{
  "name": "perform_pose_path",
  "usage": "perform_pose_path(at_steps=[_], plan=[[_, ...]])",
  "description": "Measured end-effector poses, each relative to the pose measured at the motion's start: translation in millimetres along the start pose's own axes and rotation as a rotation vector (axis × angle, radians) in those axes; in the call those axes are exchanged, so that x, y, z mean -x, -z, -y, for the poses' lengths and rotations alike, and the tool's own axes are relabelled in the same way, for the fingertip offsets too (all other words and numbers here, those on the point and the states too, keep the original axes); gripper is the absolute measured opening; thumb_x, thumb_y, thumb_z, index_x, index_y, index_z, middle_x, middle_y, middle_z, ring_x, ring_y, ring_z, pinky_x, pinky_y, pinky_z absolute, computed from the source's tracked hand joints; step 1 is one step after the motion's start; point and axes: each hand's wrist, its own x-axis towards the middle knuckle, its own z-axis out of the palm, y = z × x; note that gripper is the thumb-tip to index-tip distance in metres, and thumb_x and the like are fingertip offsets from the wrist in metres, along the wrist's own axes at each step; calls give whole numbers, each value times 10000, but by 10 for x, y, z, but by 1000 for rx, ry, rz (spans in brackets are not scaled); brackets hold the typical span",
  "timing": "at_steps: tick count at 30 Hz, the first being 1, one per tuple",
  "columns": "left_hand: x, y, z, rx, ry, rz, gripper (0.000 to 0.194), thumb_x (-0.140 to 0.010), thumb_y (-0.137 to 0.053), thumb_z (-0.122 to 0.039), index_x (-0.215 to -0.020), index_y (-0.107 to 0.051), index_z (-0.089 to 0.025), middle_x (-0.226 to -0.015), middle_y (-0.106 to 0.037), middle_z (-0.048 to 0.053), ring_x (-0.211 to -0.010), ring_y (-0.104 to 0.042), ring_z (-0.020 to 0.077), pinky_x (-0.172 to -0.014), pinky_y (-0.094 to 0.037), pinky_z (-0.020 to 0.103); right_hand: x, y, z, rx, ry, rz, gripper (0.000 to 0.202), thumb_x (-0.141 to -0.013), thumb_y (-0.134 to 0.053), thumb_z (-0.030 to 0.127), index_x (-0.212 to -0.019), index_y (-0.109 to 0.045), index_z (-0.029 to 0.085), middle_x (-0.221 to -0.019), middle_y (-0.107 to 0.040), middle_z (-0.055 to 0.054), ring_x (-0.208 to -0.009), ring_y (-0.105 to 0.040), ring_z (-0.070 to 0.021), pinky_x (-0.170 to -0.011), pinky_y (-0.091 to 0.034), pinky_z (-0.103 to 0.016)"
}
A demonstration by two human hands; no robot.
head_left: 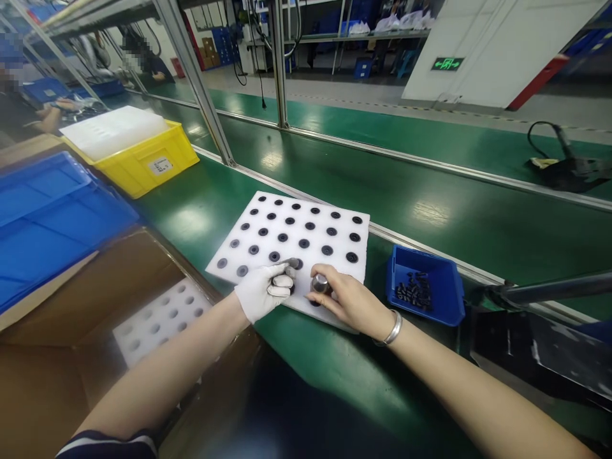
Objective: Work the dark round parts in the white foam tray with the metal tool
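A white foam tray [319,233] with rows of round black parts [304,243] lies on the green table. My left hand [265,290], in a white glove, is closed over the tray's front edge, with a small dark piece [289,262] at its fingertips. Close to its right, my bare right hand [342,296] grips a shiny metal cylinder [320,284] between thumb and fingers, above the tray's near right part. Its wrist wears a silver bangle.
Right of the tray stands a blue bin [452,306] of small black parts. A cardboard box [43,363] with another foam tray [138,338] is at left, near a yellow crate [143,169]. Metal posts [194,76] rise behind. A co-worker's hand [64,103] shows far left.
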Motion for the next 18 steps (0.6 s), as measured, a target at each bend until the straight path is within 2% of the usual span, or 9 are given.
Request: perform_pose_path(at_steps=[3,6,8,12,16,18], plan=[[-23,-7,-13,124,-64,7,183,-965,-337,-139,-894,-493,-74,-739,-474,25,-429,-339,-3,-318,-233,88,30,-65,19,30,-59,-58,305,-937,-501,337,-1193,-363,245,-828,-590,-35,-657,-570,-202,-601,-447,-306],[-50,-60,-30,158,-148,-64,165,-953,-344,-114,-884,-490,-81,-738,-483,32,-457,-378,12,-359,-309,101,59,-122,52,158,42,-43,223,-955,-446,304,-1159,-395,230,-837,-577,-58,-685,-563,-220,-632,-443,-336],[-67,-91,-38,160,-181,-88,177,-946,-328,-82,-876,-490,-83,-735,-489,34,-455,-374,12,-376,-330,103,63,-130,55,155,52,-41,217,-955,-443,299,-1157,-400,233,-856,-578,-65,-690,-566,-222,-639,-444,-341],[-97,-78,-30,125,-209,-59,196,-969,-355,-139,-847,-500,-90,-711,-511,17,-383,-301,-13,-313,-236,91,57,-103,37,6,-91,-75,310,-940,-492,347,-1198,-343,261,-844,-591,-36,-651,-575,-206,-600,-453,-318],[-126,-22,-10,60,-242,-68,235,-957,-441,-267,-823,-531,-96,-605,-477,-28,-326,-265,-14,-288,-198,112,85,-132,48,106,32,-50,221,-947,-471,322,-1143,-400,250,-874,-585,-59,-707,-565,-224,-641,-445,-342],[-143,-6,-11,70,-262,-76,257,-946,-465,-299,-810,-539,-94,-572,-453,-37,-323,-276,-13,-294,-210,108,98,-159,49,116,48,-55,215,-948,-467,317,-1144,-409,250,-886,-582,-64,-714,-564,-225,-644,-444,-344]])
